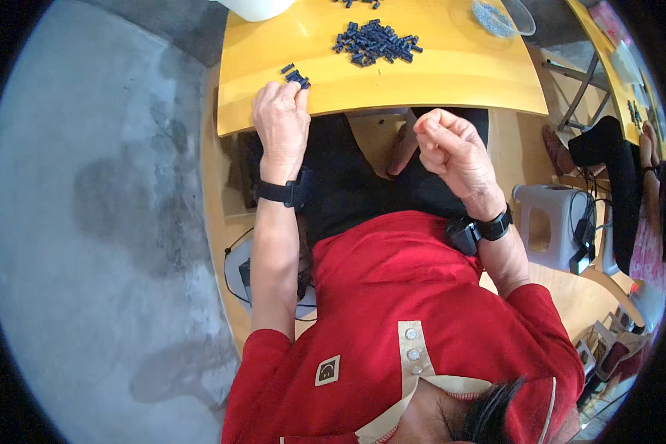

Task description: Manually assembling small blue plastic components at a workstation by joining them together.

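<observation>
My left hand (281, 122) rests at the near left part of the yellow table, its fingers curled down beside a few small dark blue cylindrical pieces (296, 76). Its fingertips meet the nearest of these, but whatever lies between them is hidden. Raised just off the table's front edge, my right hand (455, 152) is closed, thumb pressed against the bent fingers. Anything in that pinch is too small or too covered to make out. A larger heap of the same dark blue pieces (376, 42) lies farther back, between the two hands.
The yellow table (451, 85) has a white container (255, 7) at its back left and a clear tub (496, 18) with light blue contents at its back right. A grey wall (111, 185) rises at left. On the right are a plastic stool (547, 222) and another person's leg (614, 170).
</observation>
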